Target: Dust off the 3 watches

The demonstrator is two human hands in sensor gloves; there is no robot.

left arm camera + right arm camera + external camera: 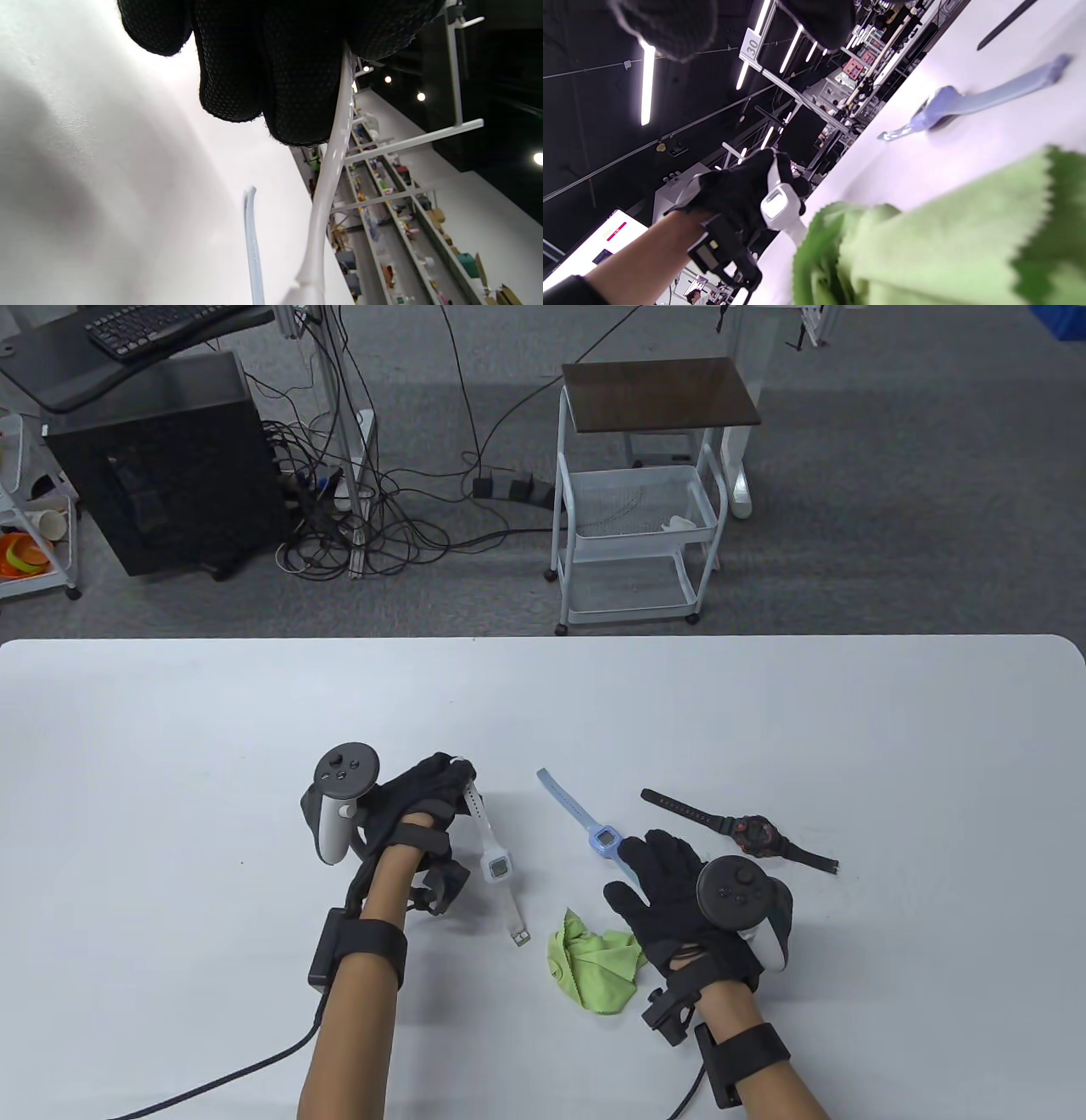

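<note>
1. The left hand (pixel 424 806) was curled round the strap of the white watch (pixel 499 867), lifting it so that its buckle end trailed down to the tabletop (pixel 170 746), just to the left of the green cloth (pixel 594 963).
2. The right hand (pixel 670 899) hovered flat over the right edge of the green cloth with fingers straight and spread, gripping nothing; whether it touched the cloth I could not tell.
3. The blue watch (pixel 594 827) lay flat on the tabletop just beyond the green cloth, its face beside the right hand's fingertips (pixel 657 840).
4. The black watch (pixel 755 836) lay stretched out beyond and to the right of the cloth, apart from the blue one.
5. By my judgement the step in hand was the start of dusting the white watch: watch raised, cloth not yet picked up.
6. The next move likely called for the right hand to gather the crumpled cloth and bring it left to the white watch's face, while the left hand held the strap steady.
7. The tabletop was white, with rounded far corners.
8. Beyond it, across grey carpet from the cloth, stood a white wire trolley (pixel 636 500) with a dark top, a black computer tower (pixel 170 466) and a tangle of cables (pixel 382 526).
</note>
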